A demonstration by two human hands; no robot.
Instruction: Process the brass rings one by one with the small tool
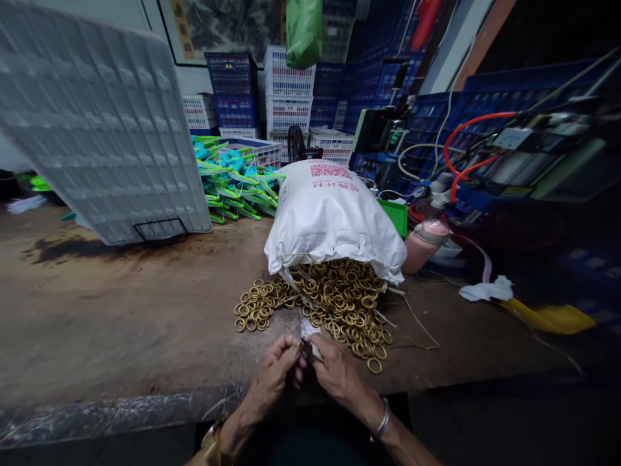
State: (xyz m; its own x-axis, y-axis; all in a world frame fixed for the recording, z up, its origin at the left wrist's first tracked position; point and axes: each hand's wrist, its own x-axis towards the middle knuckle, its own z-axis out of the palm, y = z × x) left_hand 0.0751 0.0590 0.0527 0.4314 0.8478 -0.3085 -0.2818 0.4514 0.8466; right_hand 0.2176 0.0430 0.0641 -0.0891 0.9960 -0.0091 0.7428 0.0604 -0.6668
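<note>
At the table's front edge, my left hand [281,362] is closed in a pinch; a small dark bit shows at its fingertips, too small to name. My right hand [337,369] is wrapped round a small pale-handled tool [315,351], whose dark tip meets the left fingertips. Just beyond both hands, many brass-coloured rings [339,298] spill from the mouth of a white woven sack [330,220] lying on its side. A smaller heap of rings [255,304] lies to the left of the sack's mouth.
A pale ribbed panel [107,129] stands upright on the wooden table [145,323] at left. Green and blue plastic pieces [233,181] are heaped behind it. At right are a pink bottle [424,246], a machine with red hoses [514,142] and a yellow object [550,317]. Stacked crates [290,87] stand behind.
</note>
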